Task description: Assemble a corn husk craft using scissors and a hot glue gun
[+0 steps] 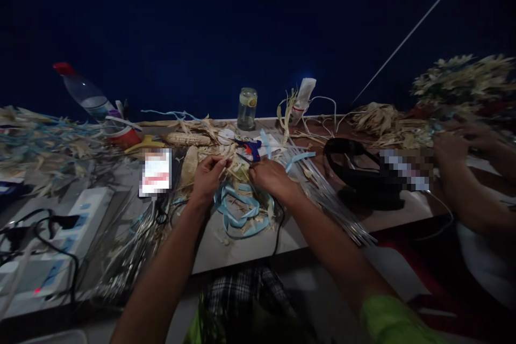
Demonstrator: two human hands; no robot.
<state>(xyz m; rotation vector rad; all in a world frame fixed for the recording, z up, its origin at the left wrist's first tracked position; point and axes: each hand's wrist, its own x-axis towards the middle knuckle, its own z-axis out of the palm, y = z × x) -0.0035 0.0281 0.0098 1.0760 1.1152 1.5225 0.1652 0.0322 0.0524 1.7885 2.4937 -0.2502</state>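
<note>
My left hand (209, 174) is closed in a pinch over the table, at a pale strip of corn husk (226, 157); the exact hold is hard to make out in the dim light. To its right, my right hand (269, 174) is closed around what look like scissors (243, 158), their dark pointed blade toward the left hand. Just beyond it lies a blue glue gun (253, 146) with an orange-red trigger. Below both hands, a light blue ribbon (236, 207) curls in loops among husk scraps. A dried corn cob (188, 138) rests behind my left hand.
At left are a power strip (76, 236), a bundle of metal wires (131, 258), a phone (155, 173) and a tilted bottle (86, 94). A glass jar (246, 110) stands behind. Clear rods (328, 201), a black strap-like object (342, 166) and a co-worker's hands (459, 145) are right.
</note>
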